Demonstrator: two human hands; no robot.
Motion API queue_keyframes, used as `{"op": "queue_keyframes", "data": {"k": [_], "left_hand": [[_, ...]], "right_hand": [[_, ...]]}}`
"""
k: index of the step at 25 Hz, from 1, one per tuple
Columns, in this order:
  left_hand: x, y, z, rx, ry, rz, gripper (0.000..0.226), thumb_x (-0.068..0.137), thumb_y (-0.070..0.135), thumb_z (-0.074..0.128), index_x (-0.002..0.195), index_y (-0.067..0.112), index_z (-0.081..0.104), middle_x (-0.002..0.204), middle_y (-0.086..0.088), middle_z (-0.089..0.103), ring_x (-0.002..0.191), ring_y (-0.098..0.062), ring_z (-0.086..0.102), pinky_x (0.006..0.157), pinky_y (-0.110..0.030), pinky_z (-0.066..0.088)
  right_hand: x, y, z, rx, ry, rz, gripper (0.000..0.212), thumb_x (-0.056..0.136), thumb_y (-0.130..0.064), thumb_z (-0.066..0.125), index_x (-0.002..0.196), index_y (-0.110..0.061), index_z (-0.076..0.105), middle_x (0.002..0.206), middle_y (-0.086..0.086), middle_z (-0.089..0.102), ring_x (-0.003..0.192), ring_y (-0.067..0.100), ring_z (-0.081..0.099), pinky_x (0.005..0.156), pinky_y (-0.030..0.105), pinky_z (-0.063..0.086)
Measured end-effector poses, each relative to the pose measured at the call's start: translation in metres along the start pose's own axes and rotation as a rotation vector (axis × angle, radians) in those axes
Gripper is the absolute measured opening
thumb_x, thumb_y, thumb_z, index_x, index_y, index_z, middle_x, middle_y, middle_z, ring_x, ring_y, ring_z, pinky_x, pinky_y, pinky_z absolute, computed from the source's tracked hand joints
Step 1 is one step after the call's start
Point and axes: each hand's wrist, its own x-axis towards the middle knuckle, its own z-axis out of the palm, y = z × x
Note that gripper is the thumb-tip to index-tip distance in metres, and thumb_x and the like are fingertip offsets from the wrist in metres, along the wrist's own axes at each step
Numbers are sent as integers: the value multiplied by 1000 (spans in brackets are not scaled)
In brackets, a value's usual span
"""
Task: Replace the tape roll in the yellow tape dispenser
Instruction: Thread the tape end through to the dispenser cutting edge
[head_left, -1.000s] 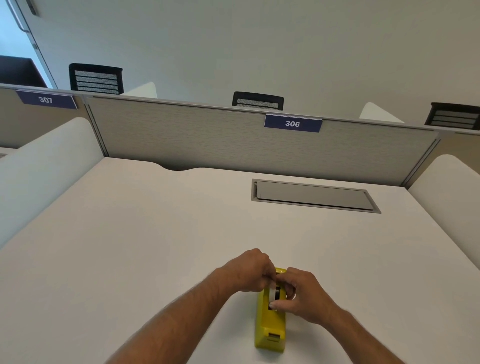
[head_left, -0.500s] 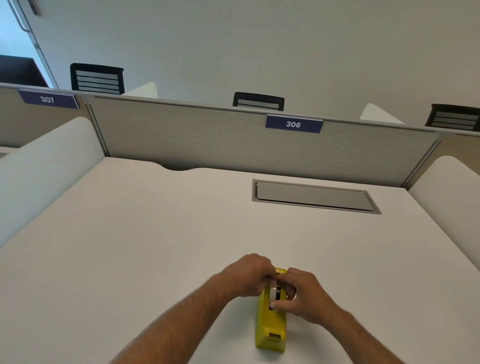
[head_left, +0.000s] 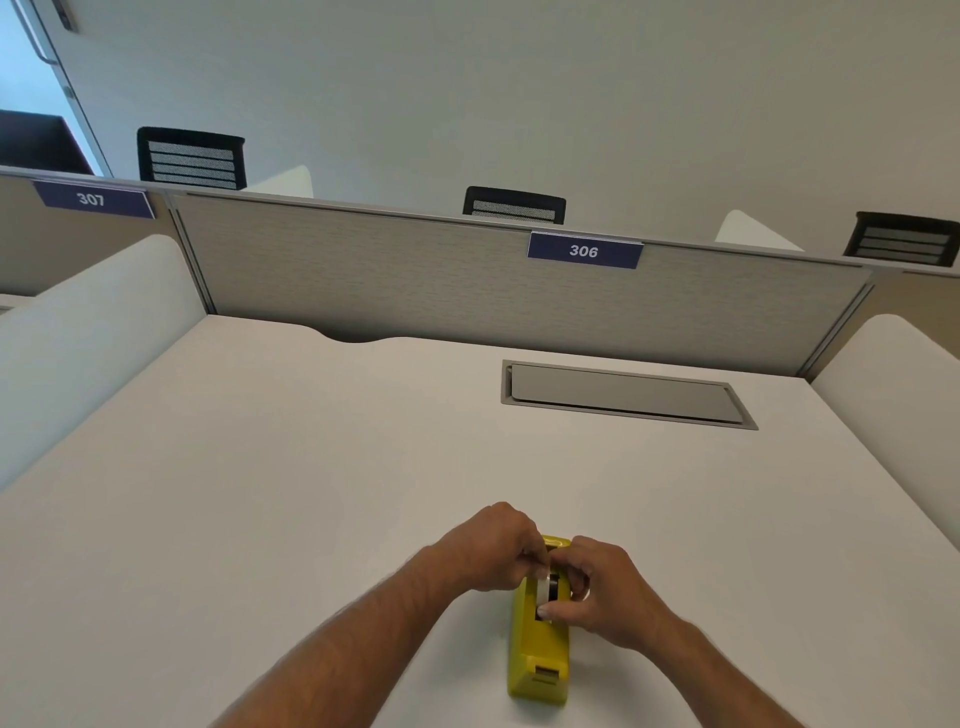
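Both hands at the tape roll in the yellow dispenser, near the front edge of the white surface (head_left: 260, 493).

The left hand (head_left: 493, 551) has its fingers curled, pinching at the top of the tape roll (head_left: 546, 590), which sits in the slot of the yellow tape dispenser (head_left: 540, 649). The right hand (head_left: 602, 592) curls over the roll from the other side, thumb at its lower edge. Whether the roll is seated on its hub or half lifted is hard to tell, since the fingers cover it. The pull could drag the light dispenser across the surface, or the roll could jam askew in the slot if one side rises first. Against the earlier frames almost nothing differs: hands and dispenser sit in the same places.
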Motion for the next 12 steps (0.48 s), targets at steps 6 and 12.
{"op": "queue_keyframes", "data": {"k": [6,12], "left_hand": [[-5,1,2,131,25,92,23,98,20,58,116,15,72,104,-4,70,94,-19,60,84,-32,51],[-11,4,12,154,95,80,21,99,21,54,112,14,69,103,-4,68,94,-17,57,84,-34,52]], "right_hand": [[0,0,-1,4,6,-16,33,64,-53,81,89,-36,68,70,-16,52,65,5,49,59,15,40],[1,2,4,-41,43,-17,35,62,-51,76,90,-32,68,71,-14,51,65,8,49,58,17,41]]}}
